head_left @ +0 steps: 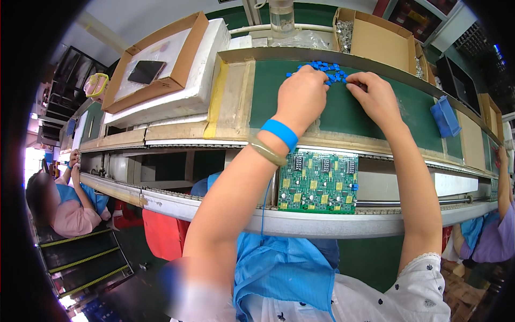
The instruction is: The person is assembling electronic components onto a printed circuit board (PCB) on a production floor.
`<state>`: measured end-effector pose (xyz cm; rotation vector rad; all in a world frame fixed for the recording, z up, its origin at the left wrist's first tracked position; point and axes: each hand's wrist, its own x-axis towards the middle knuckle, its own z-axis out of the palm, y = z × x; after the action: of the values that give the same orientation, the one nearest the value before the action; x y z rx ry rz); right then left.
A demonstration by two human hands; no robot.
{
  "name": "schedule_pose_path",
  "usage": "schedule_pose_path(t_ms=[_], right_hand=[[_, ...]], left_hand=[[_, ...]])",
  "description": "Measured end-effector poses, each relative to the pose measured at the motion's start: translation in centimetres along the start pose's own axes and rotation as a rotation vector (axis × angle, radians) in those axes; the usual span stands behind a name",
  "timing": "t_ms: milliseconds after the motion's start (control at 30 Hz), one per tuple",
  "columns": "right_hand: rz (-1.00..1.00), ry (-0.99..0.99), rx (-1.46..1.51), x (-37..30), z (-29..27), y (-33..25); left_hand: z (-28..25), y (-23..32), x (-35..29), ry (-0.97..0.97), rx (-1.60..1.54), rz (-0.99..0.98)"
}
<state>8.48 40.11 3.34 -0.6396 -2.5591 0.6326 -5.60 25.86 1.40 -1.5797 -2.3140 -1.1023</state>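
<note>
A loose pile of small blue plastic parts (330, 68), perhaps connectors, lies on the green work surface at the far side. At the pile's near left edge is my left hand (303, 92), its fingers curled and partly hidden behind the back of the hand. My right hand (376, 95) reaches the pile from the right, thumb and forefinger pinched close together beside the blue parts. Whatever sits between the fingertips of either hand is too small to tell. Closer to me, a green circuit board (317, 185) rests across the rails, with one blue part (354, 187) standing at its right edge.
A metal conveyor rail (370, 222) runs across in front of me. Left stands a cardboard tray (185, 72) holding a phone (146, 72) on white foam (214, 70). A blue bin (446, 117) sits right; cardboard boxes (375, 35) line the back. Co-workers are at both sides.
</note>
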Motion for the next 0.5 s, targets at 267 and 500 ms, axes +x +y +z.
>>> schedule_pose_path(t_ms=[267,500], right_hand=[[-0.004,0.042,-0.103,1.7,2.0,0.3],[0.066,0.021,-0.022,0.4,1.2,-0.5]], left_hand=[[1.1,0.4,0.9,-0.033,0.180,0.008],[-2.5,-0.7,0.1,-0.050,-0.191,-0.118]])
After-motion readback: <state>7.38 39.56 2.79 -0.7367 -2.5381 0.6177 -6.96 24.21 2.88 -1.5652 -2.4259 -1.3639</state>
